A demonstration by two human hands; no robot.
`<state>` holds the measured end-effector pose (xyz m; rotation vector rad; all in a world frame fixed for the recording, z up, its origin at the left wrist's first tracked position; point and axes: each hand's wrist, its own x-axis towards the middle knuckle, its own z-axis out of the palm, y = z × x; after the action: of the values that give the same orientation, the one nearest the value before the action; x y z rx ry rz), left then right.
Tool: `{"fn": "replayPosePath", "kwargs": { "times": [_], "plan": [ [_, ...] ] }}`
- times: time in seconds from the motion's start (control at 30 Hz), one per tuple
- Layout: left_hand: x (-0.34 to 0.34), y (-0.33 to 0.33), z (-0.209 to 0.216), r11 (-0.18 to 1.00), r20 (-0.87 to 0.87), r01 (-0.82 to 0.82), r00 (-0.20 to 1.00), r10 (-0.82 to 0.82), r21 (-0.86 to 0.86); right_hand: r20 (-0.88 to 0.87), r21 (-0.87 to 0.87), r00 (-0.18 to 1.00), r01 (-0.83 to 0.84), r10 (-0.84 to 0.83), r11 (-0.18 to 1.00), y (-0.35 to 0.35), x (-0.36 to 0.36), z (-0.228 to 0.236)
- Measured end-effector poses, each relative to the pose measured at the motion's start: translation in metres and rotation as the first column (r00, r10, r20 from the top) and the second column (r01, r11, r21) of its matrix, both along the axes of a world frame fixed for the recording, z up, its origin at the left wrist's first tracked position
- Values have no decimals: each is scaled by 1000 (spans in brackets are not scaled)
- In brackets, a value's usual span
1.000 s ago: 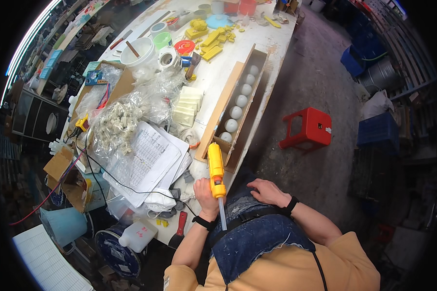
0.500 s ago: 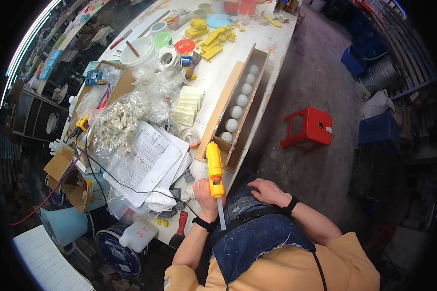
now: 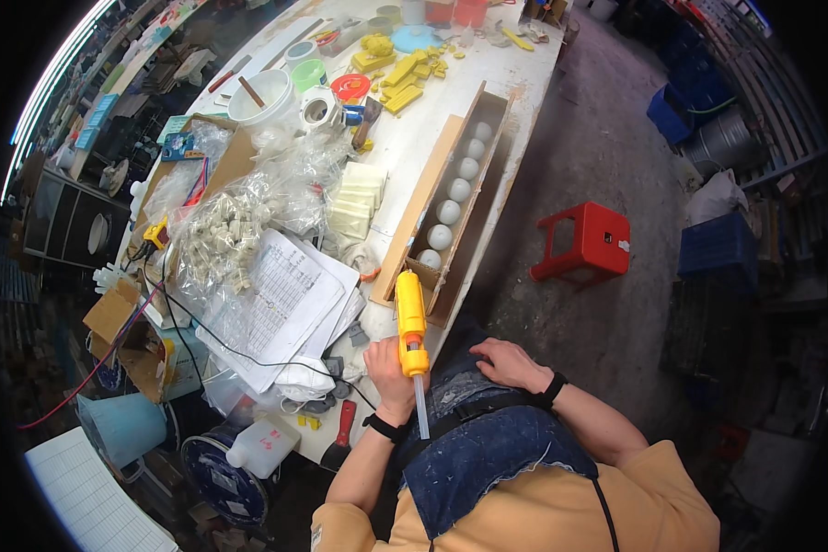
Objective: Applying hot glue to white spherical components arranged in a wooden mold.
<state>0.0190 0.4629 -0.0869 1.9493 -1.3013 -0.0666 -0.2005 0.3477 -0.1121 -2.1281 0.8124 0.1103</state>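
A yellow hot glue gun (image 3: pixel 411 313) is gripped in my left hand (image 3: pixel 390 375), with a clear glue stick (image 3: pixel 420 405) poking out of its back end. Its front lies over the near end of a long, narrow cardboard box (image 3: pixel 451 184). Inside that box, several white balls (image 3: pixel 448 212) sit in a single row. My right hand (image 3: pixel 515 366) rests on my thigh, its fingers loosely laid out and holding nothing.
Left of the box, printed sheets (image 3: pixel 290 285) and a plastic bag of small pale pieces (image 3: pixel 225 235) cover the white table. A black cable (image 3: pixel 248 354) crosses the papers. Yellow blocks (image 3: pixel 400 83) lie farther back. A red stool (image 3: pixel 593 239) stands on the floor at right.
The glue gun in my left hand has shifted very slightly to the right. My right hand and the balls stay where they were.
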Motion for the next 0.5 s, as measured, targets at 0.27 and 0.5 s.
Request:
{"fn": "replayPosePath", "kwargs": {
  "times": [0.27, 0.5],
  "plan": [
    [4, 3, -8, 999, 17, 5, 1000, -6, 33, -79, 90, 997, 21, -14, 996, -2, 3, 7],
    [4, 2, -4, 999, -24, -19, 1000, 20, 31, -8, 12, 1000, -3, 3, 1000, 0, 1, 0]
  ]
}}
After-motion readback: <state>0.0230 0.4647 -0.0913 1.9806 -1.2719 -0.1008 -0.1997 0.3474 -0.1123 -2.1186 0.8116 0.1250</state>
